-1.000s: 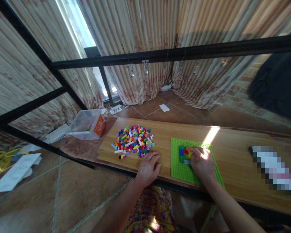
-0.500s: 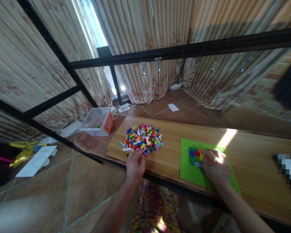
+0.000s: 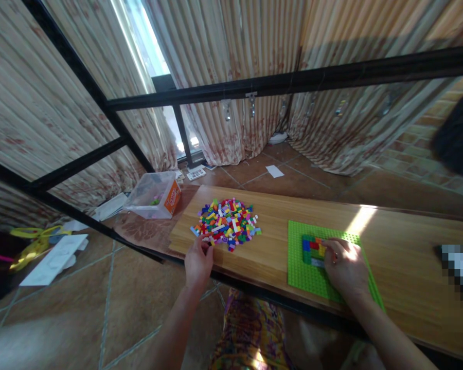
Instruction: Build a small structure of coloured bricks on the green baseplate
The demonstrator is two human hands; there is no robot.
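Fingers of the left hand curl narrowly at the near left edge of a multicoloured pile of toy bricks, while those of the right hand bend close together at the right side of a small brick build; at this scale I cannot tell whether either of the 2 hands pinches a brick. The build, with blue, green, red, orange and yellow showing, sits on a green studded baseplate. Pile and baseplate lie apart on the wood-grain surface. Past its left end stands a clear plastic box with an orange label. Beyond, white paper lies on the tiled floor before pleated curtains.
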